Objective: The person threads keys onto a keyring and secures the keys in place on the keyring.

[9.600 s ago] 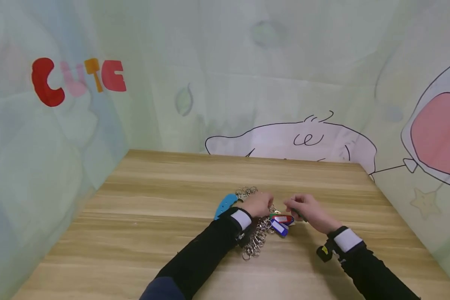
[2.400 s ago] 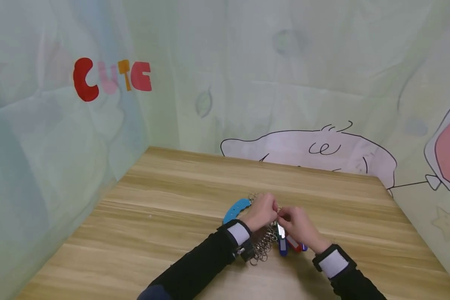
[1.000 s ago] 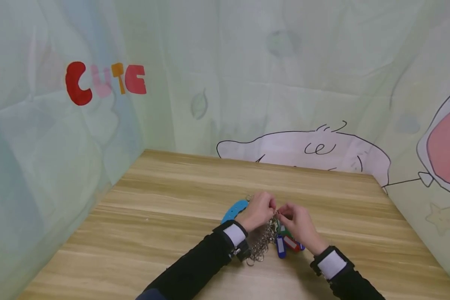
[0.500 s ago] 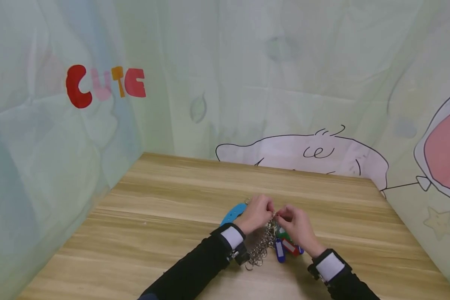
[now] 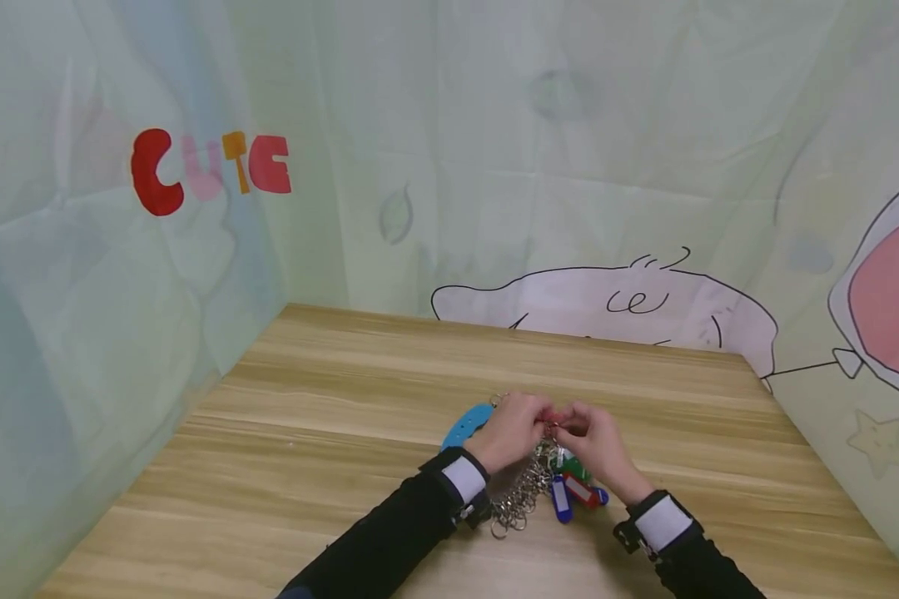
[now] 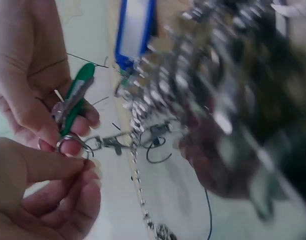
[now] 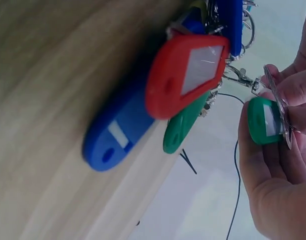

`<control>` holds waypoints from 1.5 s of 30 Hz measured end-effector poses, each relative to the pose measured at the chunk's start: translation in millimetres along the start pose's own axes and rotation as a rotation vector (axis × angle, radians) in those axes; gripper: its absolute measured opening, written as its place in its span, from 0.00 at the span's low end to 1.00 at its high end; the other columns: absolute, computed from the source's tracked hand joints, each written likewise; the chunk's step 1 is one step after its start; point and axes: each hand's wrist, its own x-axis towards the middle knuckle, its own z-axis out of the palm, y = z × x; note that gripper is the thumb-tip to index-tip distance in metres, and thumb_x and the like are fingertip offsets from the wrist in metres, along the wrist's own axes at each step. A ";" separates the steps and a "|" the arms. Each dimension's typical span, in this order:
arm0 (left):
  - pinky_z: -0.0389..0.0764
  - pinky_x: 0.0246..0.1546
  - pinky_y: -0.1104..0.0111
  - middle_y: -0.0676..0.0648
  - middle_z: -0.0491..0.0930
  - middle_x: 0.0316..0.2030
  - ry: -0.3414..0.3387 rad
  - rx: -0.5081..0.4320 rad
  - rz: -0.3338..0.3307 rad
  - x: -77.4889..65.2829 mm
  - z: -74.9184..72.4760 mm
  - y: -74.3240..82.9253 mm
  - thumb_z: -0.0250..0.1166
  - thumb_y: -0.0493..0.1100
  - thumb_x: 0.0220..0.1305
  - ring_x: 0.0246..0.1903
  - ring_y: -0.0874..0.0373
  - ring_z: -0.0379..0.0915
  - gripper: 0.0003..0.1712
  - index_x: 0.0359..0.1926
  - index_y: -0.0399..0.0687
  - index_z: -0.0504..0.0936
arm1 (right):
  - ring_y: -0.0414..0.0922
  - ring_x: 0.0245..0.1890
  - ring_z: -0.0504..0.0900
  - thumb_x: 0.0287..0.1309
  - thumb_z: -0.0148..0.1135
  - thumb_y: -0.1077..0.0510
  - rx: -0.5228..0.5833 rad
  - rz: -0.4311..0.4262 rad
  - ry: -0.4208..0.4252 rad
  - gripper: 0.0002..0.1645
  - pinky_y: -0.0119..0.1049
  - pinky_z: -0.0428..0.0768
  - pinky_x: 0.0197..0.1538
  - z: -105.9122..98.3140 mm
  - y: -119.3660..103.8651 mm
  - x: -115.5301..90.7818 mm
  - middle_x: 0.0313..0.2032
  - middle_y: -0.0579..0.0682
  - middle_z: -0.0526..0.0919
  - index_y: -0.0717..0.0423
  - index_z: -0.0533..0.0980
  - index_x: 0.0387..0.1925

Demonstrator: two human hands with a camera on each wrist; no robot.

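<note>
My left hand pinches a small split ring between thumb and fingers. Facing it, my right hand holds the other side of the same ring, fingertips close to the left ones. A green key tag and a flat silver piece, its kind unclear, sit within the right hand's fingers. From the ring a metal swivel clasp leads to the bunch of metal rings and chains below. Hanging from that bunch beside the right hand are a red key tag and a blue key tag.
A curved blue piece with small holes lies behind the left wrist. The wooden table carries everything and meets a printed cloth wall at the back and sides.
The hands, apart 9.6 seconds ago, have met above the ring bunch. Over the last second they stay together with small finger shifts, while the tags beneath shift slightly.
</note>
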 end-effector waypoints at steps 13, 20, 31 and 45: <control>0.73 0.26 0.81 0.51 0.82 0.29 -0.036 -0.087 -0.007 0.2 -2.6 -1.9 0.61 0.29 0.58 0.26 0.68 0.72 0.09 0.35 0.45 0.81 | 0.45 0.38 0.86 0.55 0.60 0.70 0.055 0.072 -0.048 0.09 0.29 0.82 0.42 -5.3 1.5 1.0 0.39 0.62 0.87 0.67 0.78 0.40; 0.72 0.25 0.81 0.48 0.83 0.26 0.009 -0.183 -0.024 2.6 1.2 -3.6 0.61 0.26 0.54 0.23 0.69 0.70 0.09 0.31 0.42 0.82 | 0.43 0.37 0.86 0.56 0.61 0.70 0.083 0.005 -0.075 0.09 0.27 0.81 0.41 -7.4 4.4 -1.0 0.38 0.63 0.87 0.67 0.78 0.40; 0.73 0.26 0.80 0.46 0.83 0.26 -0.017 -0.259 -0.081 4.0 0.5 -3.0 0.63 0.26 0.54 0.23 0.69 0.71 0.07 0.30 0.40 0.82 | 0.39 0.36 0.85 0.58 0.59 0.68 0.134 0.093 -0.118 0.11 0.29 0.82 0.41 -12.1 3.0 -0.3 0.40 0.64 0.86 0.69 0.76 0.43; 0.68 0.21 0.78 0.42 0.84 0.24 0.055 -0.418 -0.236 5.2 0.9 2.5 0.65 0.24 0.48 0.21 0.66 0.69 0.06 0.25 0.36 0.81 | 0.45 0.36 0.85 0.58 0.61 0.68 0.112 0.014 -0.123 0.10 0.28 0.81 0.39 -13.7 4.4 -2.2 0.39 0.63 0.86 0.67 0.77 0.42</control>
